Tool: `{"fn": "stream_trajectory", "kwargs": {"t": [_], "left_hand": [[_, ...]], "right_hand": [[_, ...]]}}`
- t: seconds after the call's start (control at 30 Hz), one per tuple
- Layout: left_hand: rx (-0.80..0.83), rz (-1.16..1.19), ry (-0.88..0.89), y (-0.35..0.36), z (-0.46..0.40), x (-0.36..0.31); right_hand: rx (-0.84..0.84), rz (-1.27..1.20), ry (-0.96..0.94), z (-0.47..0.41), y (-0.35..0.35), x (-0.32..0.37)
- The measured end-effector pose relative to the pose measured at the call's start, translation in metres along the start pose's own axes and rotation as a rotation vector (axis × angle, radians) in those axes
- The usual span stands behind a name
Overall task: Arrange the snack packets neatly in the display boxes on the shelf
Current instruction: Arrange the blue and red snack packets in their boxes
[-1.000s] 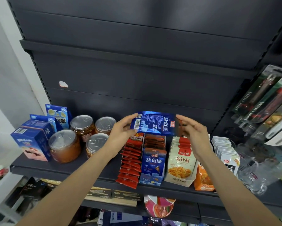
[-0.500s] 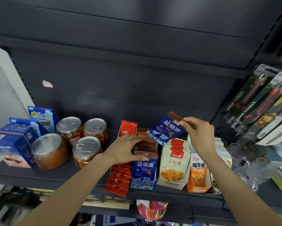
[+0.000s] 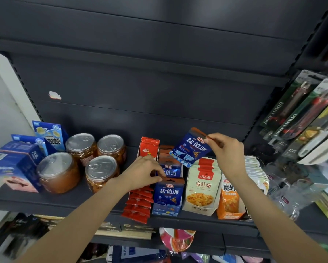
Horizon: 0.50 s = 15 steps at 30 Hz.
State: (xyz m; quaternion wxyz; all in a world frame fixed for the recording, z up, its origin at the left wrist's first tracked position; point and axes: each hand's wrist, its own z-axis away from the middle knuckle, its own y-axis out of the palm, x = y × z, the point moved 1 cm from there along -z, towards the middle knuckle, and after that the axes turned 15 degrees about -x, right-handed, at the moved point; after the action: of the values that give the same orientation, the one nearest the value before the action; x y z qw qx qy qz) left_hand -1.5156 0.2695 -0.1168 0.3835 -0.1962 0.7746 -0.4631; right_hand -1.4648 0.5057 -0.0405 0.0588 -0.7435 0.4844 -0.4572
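Blue packet (image 3: 190, 147) pinched by right hand (image 3: 228, 151) above blue display box (image 3: 167, 203); left hand (image 3: 143, 172) parts the row, fingers curled — slot it upright.

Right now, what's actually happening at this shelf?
A person is restocking snack packets. Their right hand pinches a blue packet by its top corner, holding it tilted in the air above the blue display box. Their left hand reaches into that box, fingers curled on the packets already standing in it, apparently making a gap. The held packet is not yet in. The red packet row and the beige box sit on either side, untouched.
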Motion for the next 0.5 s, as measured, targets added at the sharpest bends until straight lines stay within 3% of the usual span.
{"fn": "stream_trajectory", "kwargs": {"t": [0.2,0.37,0.5], "left_hand": [[0.017,0.117,-0.019,-0.002,0.015,-0.004],[0.052,0.122,-0.032,-0.003,0.023,-0.007],[0.039,0.112,-0.028,-0.006,0.024,-0.008]], "right_hand": [[0.204,-0.029,-0.054,0.010,0.023,0.012],[0.469,0.165,-0.085,0.016,0.062,0.007],[0.551,0.317,-0.186,0.016,0.079,0.007]]}}
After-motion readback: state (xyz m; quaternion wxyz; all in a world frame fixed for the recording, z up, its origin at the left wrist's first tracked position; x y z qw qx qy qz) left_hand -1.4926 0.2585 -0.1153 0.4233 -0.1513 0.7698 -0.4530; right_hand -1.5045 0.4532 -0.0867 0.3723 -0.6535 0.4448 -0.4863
